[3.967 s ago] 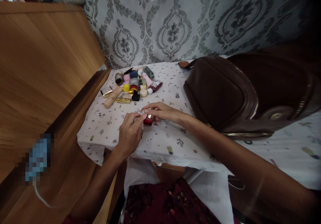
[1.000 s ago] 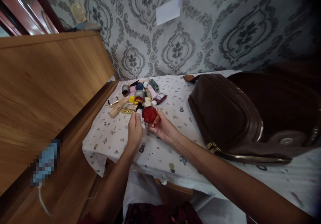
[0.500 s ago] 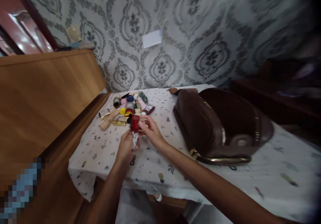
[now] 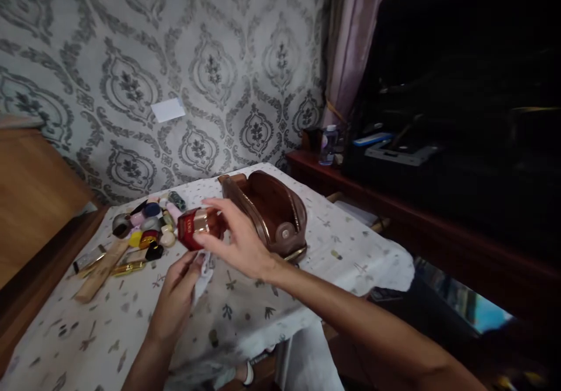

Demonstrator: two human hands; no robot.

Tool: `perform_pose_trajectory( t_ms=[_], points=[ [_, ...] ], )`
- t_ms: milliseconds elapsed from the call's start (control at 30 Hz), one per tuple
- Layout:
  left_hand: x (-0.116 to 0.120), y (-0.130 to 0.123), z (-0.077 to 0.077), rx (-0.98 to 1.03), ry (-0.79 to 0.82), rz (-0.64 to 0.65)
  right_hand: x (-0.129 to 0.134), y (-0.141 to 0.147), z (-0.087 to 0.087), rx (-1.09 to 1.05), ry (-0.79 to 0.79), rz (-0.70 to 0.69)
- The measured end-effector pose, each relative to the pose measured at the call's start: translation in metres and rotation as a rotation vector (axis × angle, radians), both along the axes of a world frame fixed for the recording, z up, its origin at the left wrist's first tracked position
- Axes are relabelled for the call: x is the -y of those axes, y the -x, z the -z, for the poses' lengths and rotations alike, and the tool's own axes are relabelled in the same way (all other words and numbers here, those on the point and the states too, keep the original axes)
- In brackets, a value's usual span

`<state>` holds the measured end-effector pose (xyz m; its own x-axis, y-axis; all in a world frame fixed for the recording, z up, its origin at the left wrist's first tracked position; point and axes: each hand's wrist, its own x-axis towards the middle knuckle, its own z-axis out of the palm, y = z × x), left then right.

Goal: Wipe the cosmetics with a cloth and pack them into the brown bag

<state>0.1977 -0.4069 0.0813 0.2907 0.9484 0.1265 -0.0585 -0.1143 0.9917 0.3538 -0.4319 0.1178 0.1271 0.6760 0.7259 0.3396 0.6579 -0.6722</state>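
My right hand (image 4: 239,242) is closed round a red perfume bottle (image 4: 188,230) with a gold collar, held on its side above the table. Below it, my left hand (image 4: 177,286) pinches a crumpled white tissue (image 4: 204,274), close under the bottle. Just behind and to the left lies a pile of small bottles and jars (image 4: 151,224), with a beige tube (image 4: 103,271) and a gold tube (image 4: 128,269) at its near side. A brown leather bag (image 4: 249,201) stands beyond my right hand, its zipped top gaping.
The table has a white patterned cloth (image 4: 245,315). A wooden cabinet (image 4: 39,198) borders it on the left. To the right, a dark red stand (image 4: 313,169) carries a plastic bottle (image 4: 328,145) and a large black screen (image 4: 456,87). Patterned wallpaper covers the back wall.
My view has swung to the right, bringing the screen and stand in. The red bottle has been raised and tipped sideways in my right hand. My left hand keeps the tissue beneath it.
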Motion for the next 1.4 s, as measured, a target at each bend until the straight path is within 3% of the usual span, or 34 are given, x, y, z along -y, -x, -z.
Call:
perform_pose_trajectory(
  t_ms=[133, 267, 367, 433, 500, 633, 733, 900, 1033, 1200, 1400],
  points=[
    [-0.001, -0.027, -0.027, -0.29, -0.4, 0.153, 0.01, -0.046, -0.016, -0.21, 0.052, 0.068],
    [-0.04, -0.057, -0.058, -0.633, -0.839, 0.226, 0.011, -0.095, -0.03, -0.415, 0.234, 0.219],
    [-0.086, -0.082, -0.075, -0.847, -0.913, 0.424, 0.006, -0.129, -0.037, -0.532, 0.545, 0.211],
    [-0.112, -0.097, -0.082, -0.881, -0.913, 0.613, 0.001, -0.145, -0.039, -0.523, 0.723, 0.124],
    [-0.127, -0.108, -0.084, -0.907, -0.929, 0.695, -0.005, -0.153, -0.042, -0.497, 0.827, 0.064],
    [-0.132, -0.113, -0.079, -0.934, -1.025, 0.566, -0.011, -0.15, -0.051, -0.36, 0.931, 0.085],
    [-0.131, -0.104, -0.077, -0.806, -1.011, 0.447, -0.01, -0.139, -0.058, -0.21, 0.916, 0.096],
    [-0.123, -0.071, -0.08, -0.689, -0.974, 0.279, -0.002, -0.117, -0.06, -0.166, 0.817, 0.065],
    [-0.105, -0.037, -0.062, -0.683, -0.894, 0.143, 0.001, -0.102, -0.055, -0.126, 0.789, 0.0],
    [-0.096, -0.006, -0.036, -0.685, -0.826, 0.186, -0.012, -0.085, -0.052, -0.055, 0.78, 0.068],
    [-0.108, -0.002, -0.037, -0.653, -0.83, 0.258, -0.043, -0.066, -0.049, 0.423, 0.632, 0.288]
  ],
)
